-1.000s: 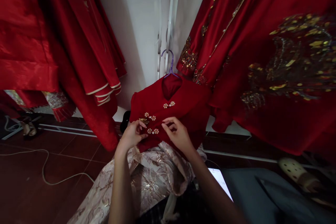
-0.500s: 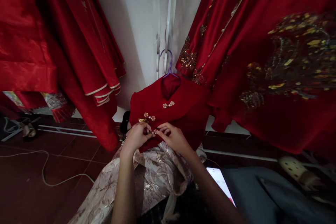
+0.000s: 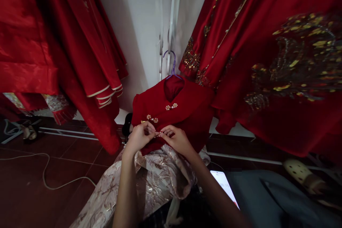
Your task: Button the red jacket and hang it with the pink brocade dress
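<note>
Head view: I see both hands meeting at the front of a small red jacket (image 3: 187, 108) that hangs on a purple hanger (image 3: 172, 65) against the white wall (image 3: 139, 35). My left hand (image 3: 139, 138) and right hand (image 3: 176, 139) come together at the lowest clasp (image 3: 159, 134) on the jacket's closure, fingertips pinched on it from either side, so the clasp sits right between the two hands and is mostly hidden by them. Both hands are closed in a fine pinch on that clasp; I cannot tell whether it is fastened or undone.

The jacket is deep red with a soft, matte surface, a stand-up collar and a slanted front flap. Two more clasps show above the hands: a middle clasp (image 3: 152, 118) just above the left hand's knuckles and an upper clasp (image 3: 171, 106) nearer the collar, each made of pale pearl-like beads in gold settings. Below the jacket a pale brocade skirt (image 3: 149, 185) with a metallic leaf pattern spreads down between my forearms.

Around it, long red gowns (image 3: 80, 50) hang on the left, and a red gown with gold embroidery (image 3: 294, 64) hangs on the right. A lit phone (image 3: 224, 184) lies low on the right, just beside my right forearm, and a white cable (image 3: 45, 171) trails over the dark tiled floor (image 3: 26, 199).
</note>
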Demonstrator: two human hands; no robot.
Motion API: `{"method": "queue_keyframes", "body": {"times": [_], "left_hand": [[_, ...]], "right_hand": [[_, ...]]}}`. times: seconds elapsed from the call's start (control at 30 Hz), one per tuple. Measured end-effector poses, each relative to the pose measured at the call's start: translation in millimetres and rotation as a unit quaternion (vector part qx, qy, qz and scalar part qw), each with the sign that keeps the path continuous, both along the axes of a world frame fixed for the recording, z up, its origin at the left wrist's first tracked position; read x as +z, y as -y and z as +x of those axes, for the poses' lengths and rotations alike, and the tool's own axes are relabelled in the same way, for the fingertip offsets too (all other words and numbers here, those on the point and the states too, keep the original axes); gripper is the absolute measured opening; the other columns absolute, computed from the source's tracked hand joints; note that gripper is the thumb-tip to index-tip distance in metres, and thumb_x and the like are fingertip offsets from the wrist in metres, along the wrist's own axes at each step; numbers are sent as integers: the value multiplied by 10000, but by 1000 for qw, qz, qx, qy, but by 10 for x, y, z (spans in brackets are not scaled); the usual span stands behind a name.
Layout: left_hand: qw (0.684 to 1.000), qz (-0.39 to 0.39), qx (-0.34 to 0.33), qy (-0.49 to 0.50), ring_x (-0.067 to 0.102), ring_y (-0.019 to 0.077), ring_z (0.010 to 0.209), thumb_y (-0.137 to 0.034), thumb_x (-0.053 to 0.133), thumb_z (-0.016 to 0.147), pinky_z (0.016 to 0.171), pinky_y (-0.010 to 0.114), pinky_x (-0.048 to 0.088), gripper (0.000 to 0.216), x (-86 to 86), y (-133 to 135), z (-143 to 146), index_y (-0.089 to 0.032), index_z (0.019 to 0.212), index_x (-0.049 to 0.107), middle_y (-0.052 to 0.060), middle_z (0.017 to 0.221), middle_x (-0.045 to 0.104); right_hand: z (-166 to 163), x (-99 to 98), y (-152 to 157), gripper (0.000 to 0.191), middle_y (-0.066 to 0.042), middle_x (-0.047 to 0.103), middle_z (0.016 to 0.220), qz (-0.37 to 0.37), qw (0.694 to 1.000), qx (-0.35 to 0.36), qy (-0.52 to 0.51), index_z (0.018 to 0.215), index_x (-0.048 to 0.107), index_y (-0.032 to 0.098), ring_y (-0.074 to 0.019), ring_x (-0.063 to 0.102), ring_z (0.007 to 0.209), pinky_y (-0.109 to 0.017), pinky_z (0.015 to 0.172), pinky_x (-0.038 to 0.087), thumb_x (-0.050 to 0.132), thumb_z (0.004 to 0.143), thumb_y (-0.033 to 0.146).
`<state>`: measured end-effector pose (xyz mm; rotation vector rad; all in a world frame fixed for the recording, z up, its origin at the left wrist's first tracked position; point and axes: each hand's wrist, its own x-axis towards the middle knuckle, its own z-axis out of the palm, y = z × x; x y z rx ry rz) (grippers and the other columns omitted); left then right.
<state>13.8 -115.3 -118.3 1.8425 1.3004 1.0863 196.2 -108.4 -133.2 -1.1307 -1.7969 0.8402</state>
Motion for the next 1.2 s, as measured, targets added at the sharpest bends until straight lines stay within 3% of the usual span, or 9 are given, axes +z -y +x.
{"method": "queue_keyframes", "body": {"times": [0.1, 0.33, 0.5, 0.7, 0.83, 0.97, 1.1, 1.2], "left_hand": [[991, -73, 4, 112, 611, 122, 649, -417, 674, 704, 633, 234, 484, 359, -45, -64, 41, -152, 911, 547, 6, 701, 631], [924, -156, 65, 343, 610, 106, 625, -531, 624, 712, 622, 224, 497, 429, -182, -271, 205, -114, 815, 610, 37, 714, 653], [861, -178, 66, 473, 648, 126, 736, -397, 711, 663, 635, 201, 480, 409, -252, -334, 335, -127, 967, 669, 94, 861, 703], [834, -174, 117, 511, 603, 79, 601, -256, 755, 559, 553, 164, 431, 399, -306, -363, 403, -135, 934, 696, 56, 803, 706], [843, -180, 114, 495, 603, 95, 578, -366, 714, 617, 529, 181, 424, 441, -307, -352, 394, -138, 993, 682, 63, 800, 706], [896, -148, 75, 412, 647, 162, 764, -449, 627, 721, 632, 232, 471, 403, -248, -355, 413, -138, 971, 684, 91, 893, 701], [974, 42, 83, 208, 607, 173, 909, -353, 544, 816, 837, 296, 456, 245, -69, -382, 539, -172, 926, 666, 74, 973, 668], [975, 187, 121, -23, 544, 204, 982, -318, 511, 850, 888, 352, 423, 221, 127, -410, 660, -207, 1004, 624, 84, 1055, 589]], "right_hand": [[104, 116, 10, 125, -30, 674, 756, -33, 998, 47, -1, 808, 644, 166, -135, 607, 685, -250, 624, 472, 618, 713, 243], [320, 309, 82, 72, 9, 610, 705, -113, 971, 210, -12, 773, 611, 169, -100, 542, 645, -231, 626, 443, 606, 715, 211], [325, 265, 56, 135, 5, 593, 725, -123, 968, 219, -1, 806, 592, 156, -104, 536, 675, -239, 654, 448, 632, 712, 244], [309, 216, 27, 135, -5, 595, 749, -127, 964, 232, 20, 821, 584, 159, -104, 530, 683, -249, 667, 446, 621, 719, 240], [344, 253, 36, 130, -13, 608, 756, -135, 958, 249, 35, 818, 581, 153, -106, 534, 685, -244, 660, 440, 619, 711, 218], [409, 316, 58, 121, -15, 615, 763, -154, 950, 265, 55, 797, 573, 149, -100, 535, 668, -232, 636, 430, 621, 702, 207], [450, 336, 70, 118, -6, 600, 730, -165, 945, 274, 69, 787, 568, 142, -92, 529, 639, -223, 612, 421, 619, 704, 209], [460, 330, 69, 129, -8, 604, 731, -171, 944, 271, 76, 798, 570, 141, -95, 535, 643, -224, 613, 423, 618, 707, 218]]}}
